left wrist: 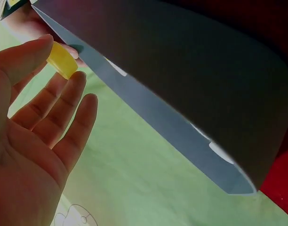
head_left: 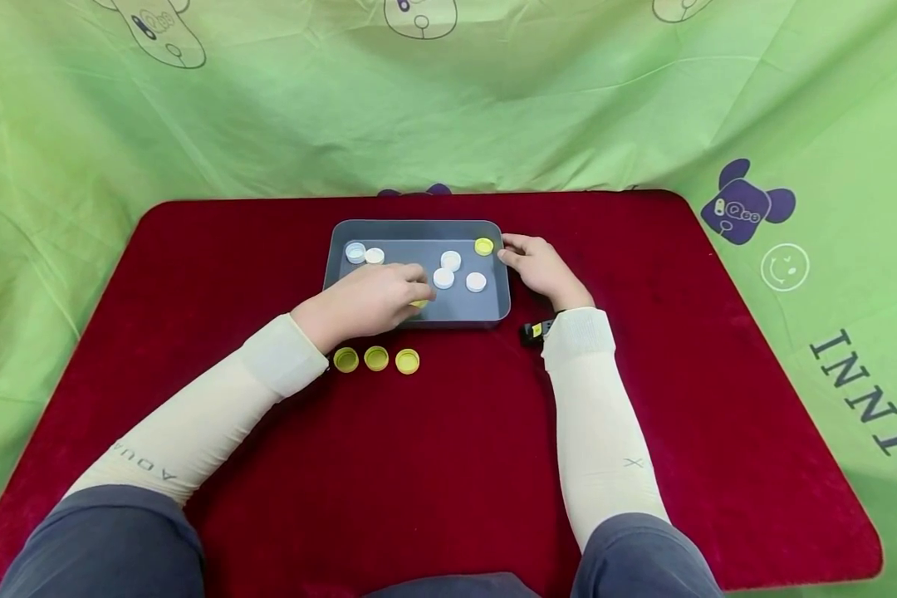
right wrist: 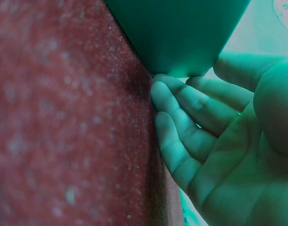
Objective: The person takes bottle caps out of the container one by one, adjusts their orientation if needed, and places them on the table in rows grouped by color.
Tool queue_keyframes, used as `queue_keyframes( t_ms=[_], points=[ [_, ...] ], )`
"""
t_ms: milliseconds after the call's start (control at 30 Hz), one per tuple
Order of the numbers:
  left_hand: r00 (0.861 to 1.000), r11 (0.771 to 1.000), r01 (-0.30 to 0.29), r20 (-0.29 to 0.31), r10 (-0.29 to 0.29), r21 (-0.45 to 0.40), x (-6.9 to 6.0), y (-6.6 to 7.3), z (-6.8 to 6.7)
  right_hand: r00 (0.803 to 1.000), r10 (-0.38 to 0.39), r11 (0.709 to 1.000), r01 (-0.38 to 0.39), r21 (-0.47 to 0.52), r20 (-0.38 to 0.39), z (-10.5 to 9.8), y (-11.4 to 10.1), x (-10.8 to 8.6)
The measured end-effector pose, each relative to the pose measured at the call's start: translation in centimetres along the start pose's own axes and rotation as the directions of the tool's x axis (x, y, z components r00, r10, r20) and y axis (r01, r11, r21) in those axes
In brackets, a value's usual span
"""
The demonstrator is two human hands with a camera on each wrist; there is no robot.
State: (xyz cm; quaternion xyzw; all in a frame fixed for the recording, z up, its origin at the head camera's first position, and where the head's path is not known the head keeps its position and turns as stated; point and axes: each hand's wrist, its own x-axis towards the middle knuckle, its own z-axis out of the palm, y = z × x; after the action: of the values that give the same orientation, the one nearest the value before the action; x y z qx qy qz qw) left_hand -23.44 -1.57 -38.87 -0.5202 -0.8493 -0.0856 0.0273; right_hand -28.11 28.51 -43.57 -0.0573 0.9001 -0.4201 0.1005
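Note:
Over the front part of a grey tray (head_left: 459, 314), the left hand (head_left: 374, 297) pinches a yellow cap (head_left: 419, 304) between thumb and fingertips; the left wrist view shows this yellow cap (left wrist: 62, 60) held on its edge beside the tray wall (left wrist: 181, 70). Against the tray's right side rests the right hand (head_left: 541, 267), and in the right wrist view its fingers (right wrist: 196, 106) touch the tray's outer wall (right wrist: 177, 37). Inside the tray lie several white caps (head_left: 476, 282) and one yellow cap (head_left: 483, 247) at the back right.
Three yellow caps (head_left: 376, 359) lie in a row on the red tabletop (head_left: 448, 465), just in front of the tray. A black device (head_left: 536, 333) is at the right wrist. Green printed cloth (head_left: 448, 108) hangs behind the table and at its sides.

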Motion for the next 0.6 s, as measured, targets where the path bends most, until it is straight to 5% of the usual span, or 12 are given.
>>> queue_keyframes(
  t_ms=[600],
  points=[
    [0.999,0.999,-0.022,-0.042,0.023,0.031,-0.5,1.1,0.2,1.0,-0.009,1.0,0.009,-0.011,-0.004,-0.1,0.1,0.0]
  ],
)
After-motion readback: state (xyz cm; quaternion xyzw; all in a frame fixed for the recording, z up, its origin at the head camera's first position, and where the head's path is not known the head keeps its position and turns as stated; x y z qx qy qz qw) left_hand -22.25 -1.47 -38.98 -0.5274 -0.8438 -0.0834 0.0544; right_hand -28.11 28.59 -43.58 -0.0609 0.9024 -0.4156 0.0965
